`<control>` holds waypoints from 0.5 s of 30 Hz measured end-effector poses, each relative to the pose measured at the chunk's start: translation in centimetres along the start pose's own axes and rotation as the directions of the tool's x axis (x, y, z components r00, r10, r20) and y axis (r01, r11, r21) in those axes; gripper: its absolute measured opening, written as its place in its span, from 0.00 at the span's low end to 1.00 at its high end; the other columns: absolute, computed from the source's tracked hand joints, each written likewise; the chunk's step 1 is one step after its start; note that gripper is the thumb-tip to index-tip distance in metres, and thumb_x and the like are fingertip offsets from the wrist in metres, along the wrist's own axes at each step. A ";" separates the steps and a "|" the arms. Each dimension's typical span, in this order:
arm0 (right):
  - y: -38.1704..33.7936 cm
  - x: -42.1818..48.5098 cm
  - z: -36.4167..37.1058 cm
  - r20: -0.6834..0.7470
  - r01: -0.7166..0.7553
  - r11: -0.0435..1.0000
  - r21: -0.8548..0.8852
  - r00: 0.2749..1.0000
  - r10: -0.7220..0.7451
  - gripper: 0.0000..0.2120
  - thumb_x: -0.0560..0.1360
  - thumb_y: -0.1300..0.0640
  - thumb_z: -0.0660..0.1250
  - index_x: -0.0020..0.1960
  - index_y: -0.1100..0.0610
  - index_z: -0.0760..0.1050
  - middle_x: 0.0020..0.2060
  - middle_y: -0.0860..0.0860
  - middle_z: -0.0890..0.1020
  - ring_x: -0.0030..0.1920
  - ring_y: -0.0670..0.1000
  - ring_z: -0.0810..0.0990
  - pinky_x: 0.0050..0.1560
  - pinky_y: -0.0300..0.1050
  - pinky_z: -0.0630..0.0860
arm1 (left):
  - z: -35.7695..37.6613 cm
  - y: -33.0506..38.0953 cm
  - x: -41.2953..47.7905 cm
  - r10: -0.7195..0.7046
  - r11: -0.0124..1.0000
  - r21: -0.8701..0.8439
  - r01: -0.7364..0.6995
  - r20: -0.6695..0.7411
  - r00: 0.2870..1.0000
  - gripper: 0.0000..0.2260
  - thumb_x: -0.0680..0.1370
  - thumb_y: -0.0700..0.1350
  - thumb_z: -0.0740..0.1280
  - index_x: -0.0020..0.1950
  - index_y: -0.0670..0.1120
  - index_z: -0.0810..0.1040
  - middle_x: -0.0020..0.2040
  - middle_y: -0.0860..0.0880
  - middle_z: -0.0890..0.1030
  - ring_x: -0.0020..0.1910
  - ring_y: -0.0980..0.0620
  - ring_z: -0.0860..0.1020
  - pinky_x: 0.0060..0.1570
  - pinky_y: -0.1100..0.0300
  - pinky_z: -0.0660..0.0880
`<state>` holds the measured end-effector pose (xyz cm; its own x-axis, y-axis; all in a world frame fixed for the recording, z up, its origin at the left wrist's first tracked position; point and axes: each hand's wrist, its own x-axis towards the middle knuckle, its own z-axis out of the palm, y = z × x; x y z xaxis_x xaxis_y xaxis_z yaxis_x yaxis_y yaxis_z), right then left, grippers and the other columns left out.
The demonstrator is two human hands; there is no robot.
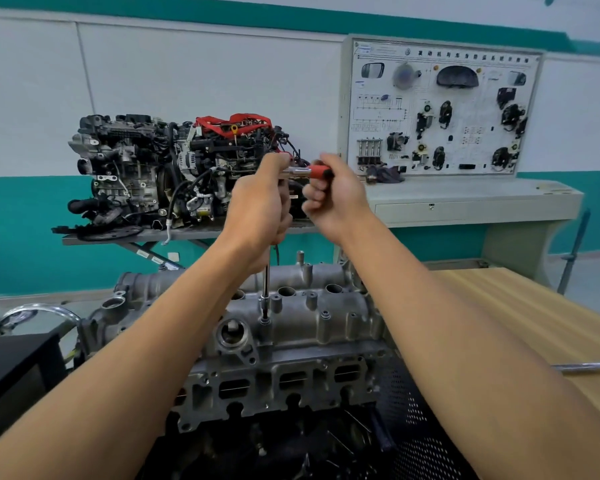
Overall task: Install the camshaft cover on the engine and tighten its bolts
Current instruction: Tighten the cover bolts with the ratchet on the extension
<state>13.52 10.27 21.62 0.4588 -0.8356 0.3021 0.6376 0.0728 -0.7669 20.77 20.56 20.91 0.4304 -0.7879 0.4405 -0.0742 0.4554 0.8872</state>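
— Two hands on one tool: why split them like that?

— The left hand [260, 206] is wrapped round the top of the long chrome extension bar [266, 282], just under the head of the red-handled steel ratchet wrench [317, 172]. I'd say it is there to hold the bar upright, so the socket [264, 310] at its foot sits square on the bolt. The right hand [336, 199] curls its fingers round the red grip, out at the end where the leverage is best.

— And the cover itself?

— The grey cast-aluminium camshaft cover [326, 327] sits on top of the engine's cylinder head [291, 386], directly below both hands and well apart from them. Only the bar bridges the gap. The socket meets the cover left of centre, just behind a round open port.

— Can you see the bolt?

— No, the socket hides it, so I cannot tell how far down it is.

— Anything else nearby?

— A second chrome bar [586, 367] lies on the pale wooden table [534, 306] to the right, well apart from either hand. Behind stand another complete engine [146, 168] on a grey lift table [118, 239] and a white training board [444, 112] hung with car parts.
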 end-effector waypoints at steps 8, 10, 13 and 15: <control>0.0 -4.1 0.6 -0.236 0.382 0.917 -0.116 0.886 -0.399 0.16 0.77 0.62 0.63 0.32 0.55 0.67 0.22 0.46 0.64 0.23 0.46 0.60 0.25 0.40 0.55 | -0.8 -0.4 0.3 0.024 0.999 -0.026 -0.026 -0.063 0.998 0.24 0.79 0.54 0.57 0.23 0.53 0.60 0.22 0.55 0.58 0.21 0.53 0.53 0.21 0.66 0.53; 0.2 -5.6 1.7 -0.207 0.528 0.835 -0.154 0.809 -0.550 0.18 0.76 0.66 0.62 0.30 0.55 0.63 0.20 0.42 0.64 0.20 0.43 0.61 0.22 0.36 0.58 | -1.0 -0.3 0.6 -0.006 0.999 -0.033 0.003 -0.108 0.994 0.26 0.80 0.55 0.56 0.21 0.52 0.60 0.21 0.54 0.58 0.20 0.53 0.53 0.20 0.67 0.53; 0.2 -6.9 2.7 -0.198 0.586 0.793 -0.165 0.768 -0.609 0.19 0.76 0.68 0.61 0.30 0.56 0.61 0.18 0.41 0.63 0.19 0.41 0.60 0.21 0.34 0.58 | -1.1 -0.2 0.6 -0.017 1.000 -0.028 0.014 -0.128 0.992 0.26 0.80 0.55 0.55 0.21 0.52 0.59 0.21 0.54 0.57 0.20 0.53 0.53 0.21 0.66 0.53; 0.3 -7.2 2.6 -0.217 0.589 0.789 -0.171 0.759 -0.614 0.19 0.77 0.68 0.62 0.30 0.56 0.62 0.19 0.41 0.64 0.20 0.43 0.61 0.22 0.36 0.59 | -0.9 -0.1 0.5 0.000 0.999 -0.032 -0.004 -0.120 0.993 0.24 0.80 0.54 0.56 0.23 0.53 0.58 0.22 0.53 0.57 0.21 0.53 0.52 0.21 0.65 0.52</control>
<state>11.97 17.73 20.68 -0.1772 -0.7970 0.5774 0.6680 -0.5282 -0.5242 21.80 20.47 20.87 0.5354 -0.7321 0.4211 -0.0469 0.4721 0.8803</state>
